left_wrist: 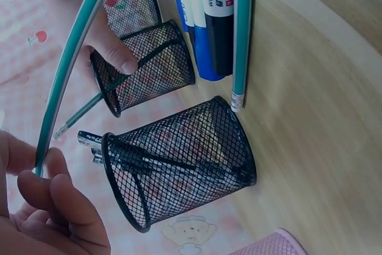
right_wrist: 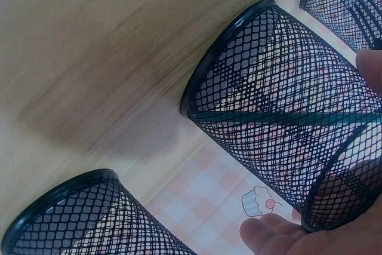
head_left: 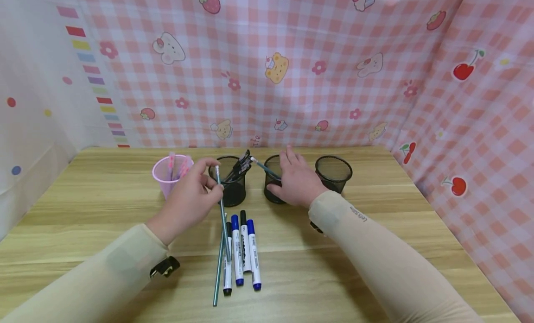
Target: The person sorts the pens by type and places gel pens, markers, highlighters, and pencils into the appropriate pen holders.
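Note:
My left hand point(head_left: 193, 188) pinches a green pencil point(head_left: 224, 216) near its white eraser end, its other end slanting down over the markers. In the left wrist view the same pencil point(left_wrist: 67, 67) rises from between the fingertips. On the right, my right hand point(head_left: 298, 181) holds a black mesh pen cup point(head_left: 273, 194) across its mouth, thumb on the near side and fingers at the far side. Another green pencil point(head_left: 264, 167) leans inside this cup, its eraser end sticking out to the left; the right wrist view shows it through the mesh.
Whiteboard markers point(head_left: 237, 253) with blue or black caps lie in front, beside another green pencil point(head_left: 218, 272). A black mesh cup point(head_left: 234, 196) holds black pens. At its left stands a pink cup point(head_left: 164, 186) with pink pens; a further black cup point(head_left: 333, 174) stands far right.

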